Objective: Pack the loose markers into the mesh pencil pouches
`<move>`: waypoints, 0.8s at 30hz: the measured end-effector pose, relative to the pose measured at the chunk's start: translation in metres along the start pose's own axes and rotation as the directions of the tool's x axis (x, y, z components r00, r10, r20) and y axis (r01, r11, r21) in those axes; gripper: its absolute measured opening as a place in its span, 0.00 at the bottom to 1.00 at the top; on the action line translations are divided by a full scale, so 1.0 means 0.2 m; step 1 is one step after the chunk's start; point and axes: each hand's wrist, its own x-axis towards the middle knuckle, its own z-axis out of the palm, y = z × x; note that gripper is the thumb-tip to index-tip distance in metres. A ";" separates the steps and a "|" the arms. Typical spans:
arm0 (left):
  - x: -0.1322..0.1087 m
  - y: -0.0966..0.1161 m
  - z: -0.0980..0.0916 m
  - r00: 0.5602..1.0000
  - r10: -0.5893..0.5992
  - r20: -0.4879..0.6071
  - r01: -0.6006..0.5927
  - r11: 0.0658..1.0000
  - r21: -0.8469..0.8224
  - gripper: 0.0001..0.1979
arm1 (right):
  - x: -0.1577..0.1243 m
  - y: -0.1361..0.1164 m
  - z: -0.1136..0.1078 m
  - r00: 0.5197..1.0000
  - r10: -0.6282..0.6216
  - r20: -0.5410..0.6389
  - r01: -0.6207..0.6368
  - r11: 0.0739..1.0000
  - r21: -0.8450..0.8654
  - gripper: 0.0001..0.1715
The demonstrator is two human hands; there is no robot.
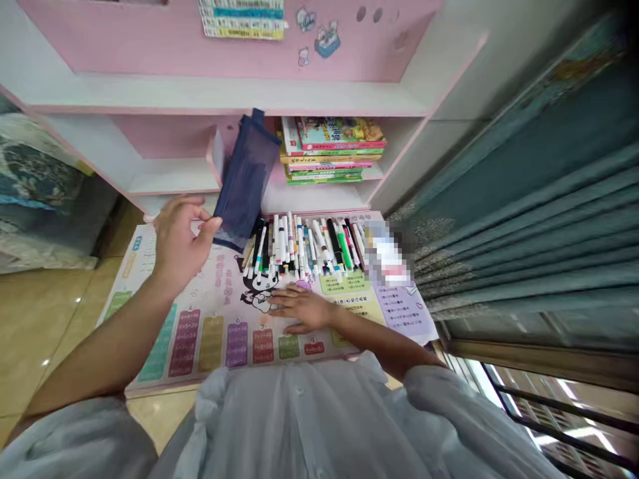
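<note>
My left hand (184, 234) is at the left of the desk, thumb and fingers pinched at the lower left edge of a dark blue mesh pencil case (245, 179). The case stands tilted, its top reaching up to the shelf and its lower end by the pens. My right hand (303, 307) lies flat on the printed desk mat (207, 349), fingers spread and holding nothing. Just beyond it, many markers and pens (304, 243) lie side by side in a loose row, mostly white, with some black and a green one (344, 249).
Behind the pens, a stack of books (332, 150) sits in the pink and white shelf (239, 96). A pixelated patch covers something right of the pens. A blue-green curtain (529, 226) hangs at the right, and a small divider (215, 156) stands inside the shelf at left.
</note>
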 end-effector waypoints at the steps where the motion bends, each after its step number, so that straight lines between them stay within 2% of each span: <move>1: -0.04 0.01 0.00 1.000 0.018 0.012 -0.017 1.000 -0.002 0.10 | 0.00 0.00 0.00 1.000 0.006 -0.003 -0.006 1.000 0.001 0.36; 6: -0.24 0.06 0.03 0.991 0.105 0.087 -0.106 0.994 0.006 0.11 | 0.00 0.00 0.00 1.000 0.025 -0.010 -0.025 1.000 0.010 0.34; 13: -0.46 0.06 0.10 0.973 0.168 0.160 -0.174 0.984 0.026 0.11 | 0.00 0.00 0.01 0.999 0.022 -0.031 -0.022 1.000 0.015 0.34; 18: -0.56 0.06 0.12 0.961 0.202 0.191 -0.212 0.977 0.035 0.11 | 0.01 -0.01 -0.01 0.999 0.018 -0.029 -0.018 1.000 -0.006 0.34; 24: -0.61 0.05 0.15 0.947 0.251 0.199 -0.264 0.964 0.043 0.10 | 0.01 -0.02 -0.02 1.000 0.022 -0.016 -0.022 0.999 -0.042 0.34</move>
